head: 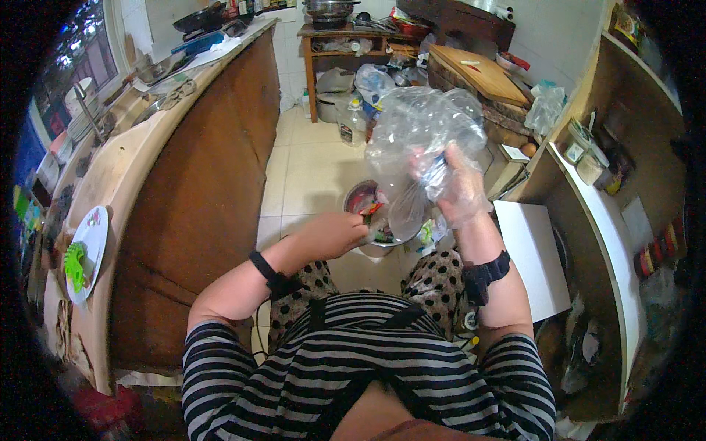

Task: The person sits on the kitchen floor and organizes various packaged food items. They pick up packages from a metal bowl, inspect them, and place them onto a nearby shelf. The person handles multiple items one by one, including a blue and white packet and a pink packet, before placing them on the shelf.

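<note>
My right hand [463,184], wrapped in thin clear plastic like a disposable glove, grips a bunched clear plastic bag [424,118] that puffs out above it. My left hand [345,234] has its fingers closed on a lower edge of clear plastic, left of the bag's hanging part. Below both hands, a round metal bin [353,190] stands on the floor between my knees, with red and green scraps inside. The plastic hides part of the bin.
A counter [132,146] runs along the left, bearing a plate [99,248] with a green plastic piece. A wooden cutting board [480,74] lies on a thick wood block ahead right. An oil bottle [353,124] stands on the floor. Shelves [598,220] line the right.
</note>
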Demonstrator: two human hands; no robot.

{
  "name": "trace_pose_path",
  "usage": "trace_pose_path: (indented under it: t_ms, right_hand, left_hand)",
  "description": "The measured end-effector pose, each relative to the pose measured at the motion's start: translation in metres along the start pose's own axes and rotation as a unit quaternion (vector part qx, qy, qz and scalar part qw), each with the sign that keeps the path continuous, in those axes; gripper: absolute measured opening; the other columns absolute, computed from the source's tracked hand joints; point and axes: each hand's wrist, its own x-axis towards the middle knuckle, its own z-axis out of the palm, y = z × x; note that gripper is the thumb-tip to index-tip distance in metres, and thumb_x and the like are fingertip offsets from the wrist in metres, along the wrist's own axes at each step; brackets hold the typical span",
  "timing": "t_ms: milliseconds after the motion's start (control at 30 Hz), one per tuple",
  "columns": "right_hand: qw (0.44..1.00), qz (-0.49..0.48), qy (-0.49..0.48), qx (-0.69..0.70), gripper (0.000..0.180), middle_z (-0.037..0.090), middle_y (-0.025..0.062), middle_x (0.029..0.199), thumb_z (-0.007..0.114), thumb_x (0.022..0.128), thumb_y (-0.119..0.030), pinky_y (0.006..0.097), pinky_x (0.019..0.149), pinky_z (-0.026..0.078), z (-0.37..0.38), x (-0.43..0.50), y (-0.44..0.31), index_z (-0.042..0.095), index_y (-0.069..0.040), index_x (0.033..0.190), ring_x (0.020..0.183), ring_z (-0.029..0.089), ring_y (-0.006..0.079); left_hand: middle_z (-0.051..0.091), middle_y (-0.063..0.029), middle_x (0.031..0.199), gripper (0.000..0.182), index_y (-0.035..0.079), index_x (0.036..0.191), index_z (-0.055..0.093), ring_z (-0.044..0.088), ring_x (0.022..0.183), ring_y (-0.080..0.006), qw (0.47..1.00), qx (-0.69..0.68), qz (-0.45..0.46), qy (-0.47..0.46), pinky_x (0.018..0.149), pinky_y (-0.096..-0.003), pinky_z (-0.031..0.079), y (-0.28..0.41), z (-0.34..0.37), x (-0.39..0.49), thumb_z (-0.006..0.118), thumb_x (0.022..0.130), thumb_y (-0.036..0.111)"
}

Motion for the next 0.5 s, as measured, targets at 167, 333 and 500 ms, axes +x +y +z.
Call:
trace_pose_path:
  t_ms: [167, 333, 500]
  right_hand:
    - [1.000, 0.005, 0.013, -0.021, 0.044, 0.064, 0.0221, 0.117, 0.046, 0.104, -0.032, 0.0446, 0.088, 0.055, -0.010, 0.004, -0.014, 0.052, 0.005, 0.127, 0.102, 0.066, 0.0347]
    - [0.999, 0.036, -0.009, -0.009, 0.043, 0.063, 0.0245, 0.121, 0.044, 0.105, -0.031, 0.0449, 0.092, 0.055, -0.008, 0.001, -0.015, 0.053, 0.006, 0.124, 0.105, 0.065, 0.0355]
    - [0.999, 0.039, 0.015, 0.003, 0.033, 0.063, 0.0262, 0.120, 0.054, 0.102, -0.027, 0.0458, 0.096, 0.053, 0.002, -0.008, -0.009, 0.057, 0.003, 0.114, 0.108, 0.064, 0.0359]
  left_hand:
    - [0.060, -0.0152, 0.093, 0.026, 0.006, 0.095, 0.057, 0.060, 0.089, -0.0385, 0.985, -0.066, -0.142, 0.075, 0.073, -0.0462, 0.049, -0.018, -0.001, -0.019, 0.062, 0.092, 0.032]
    - [0.062, -0.0172, 0.090, 0.026, 0.003, 0.102, 0.061, 0.062, 0.081, -0.0352, 0.953, -0.135, -0.160, 0.219, 0.072, -0.0421, 0.049, -0.013, -0.017, -0.010, 0.063, 0.092, 0.027]
    - [0.065, -0.0157, 0.083, 0.025, 0.000, 0.097, 0.063, 0.063, 0.073, -0.0264, 0.865, -0.332, -0.226, 0.302, 0.068, -0.0376, 0.050, -0.005, -0.037, -0.001, 0.064, 0.090, 0.024]
